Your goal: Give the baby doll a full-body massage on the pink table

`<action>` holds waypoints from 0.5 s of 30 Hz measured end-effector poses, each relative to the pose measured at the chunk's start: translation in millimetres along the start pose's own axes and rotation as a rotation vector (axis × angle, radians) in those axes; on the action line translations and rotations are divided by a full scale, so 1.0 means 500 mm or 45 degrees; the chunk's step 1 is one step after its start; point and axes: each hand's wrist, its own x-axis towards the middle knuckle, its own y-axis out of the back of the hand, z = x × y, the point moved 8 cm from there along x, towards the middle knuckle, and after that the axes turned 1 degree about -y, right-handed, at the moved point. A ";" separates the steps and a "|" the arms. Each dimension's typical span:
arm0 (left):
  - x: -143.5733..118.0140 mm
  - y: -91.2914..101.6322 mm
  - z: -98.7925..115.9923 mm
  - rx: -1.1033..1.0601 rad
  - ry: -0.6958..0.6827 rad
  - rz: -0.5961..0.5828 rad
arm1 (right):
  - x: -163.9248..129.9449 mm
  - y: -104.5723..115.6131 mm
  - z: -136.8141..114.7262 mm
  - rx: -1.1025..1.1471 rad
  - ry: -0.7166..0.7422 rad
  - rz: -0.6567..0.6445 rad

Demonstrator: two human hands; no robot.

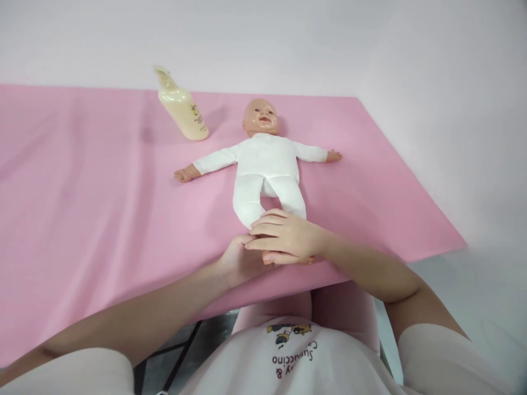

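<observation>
A baby doll in a white cloth suit lies on its back on a pink-covered table, arms spread, head away from me and feet toward me. My left hand is at the doll's lower leg and foot on the left, apparently closed around it; most of its fingers are hidden. Across the doll's feet lies my right hand, fingers stretched out to the left and overlapping my left hand. Bits of the doll's feet show below the right palm.
A pale yellow pump bottle stands beyond the doll's arm, toward the back left. The pink cloth has folds on the left and hangs over the table's near edge. A white wall rises behind the table.
</observation>
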 end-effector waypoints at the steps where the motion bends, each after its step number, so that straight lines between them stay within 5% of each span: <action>1: 0.000 0.000 0.001 0.001 -0.008 0.002 | 0.000 0.001 0.000 0.000 0.001 0.002; 15: -0.004 -0.001 0.005 -0.042 -0.031 0.105 | -0.002 0.001 -0.001 0.022 0.019 0.042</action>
